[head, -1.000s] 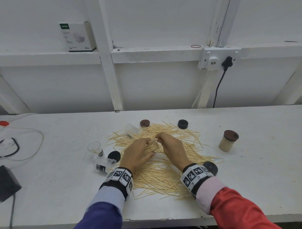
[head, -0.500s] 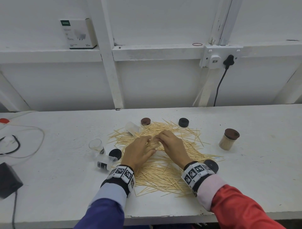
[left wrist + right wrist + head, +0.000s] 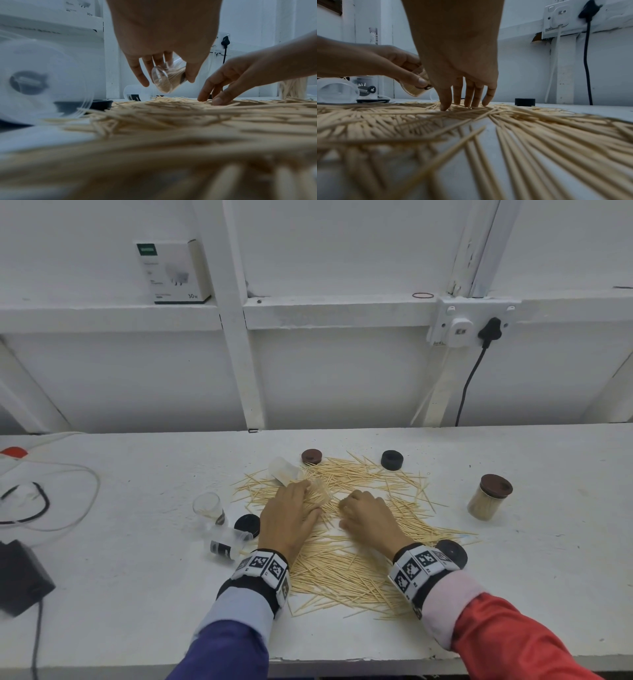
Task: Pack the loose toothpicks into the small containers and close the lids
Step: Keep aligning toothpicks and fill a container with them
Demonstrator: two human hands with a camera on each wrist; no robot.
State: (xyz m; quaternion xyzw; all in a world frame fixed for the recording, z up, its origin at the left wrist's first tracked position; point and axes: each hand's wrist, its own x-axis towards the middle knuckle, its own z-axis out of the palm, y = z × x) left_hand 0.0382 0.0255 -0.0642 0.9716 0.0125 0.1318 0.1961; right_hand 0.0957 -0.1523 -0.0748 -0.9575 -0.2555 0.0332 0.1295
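left hand [image 3: 164, 40] grips a toothpick-filled clear container [image 3: 167, 79] above loose toothpicks [image 3: 342, 563]; right hand [image 3: 368, 517], fingers extended, apparently touches them.

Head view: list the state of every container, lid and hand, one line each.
Left hand: holds a tilted, part-filled jar.
Right hand: open, fingertips on loose toothpicks.
Capped jar: upright, full, brown lid on.
Glass jar: upright, open.
Two clear jars: on their sides, uncapped.
Four lids: loose on table.

pale toothpicks [image 3: 346, 563], brown lid [image 3: 311, 456], black lid [image 3: 392, 460]
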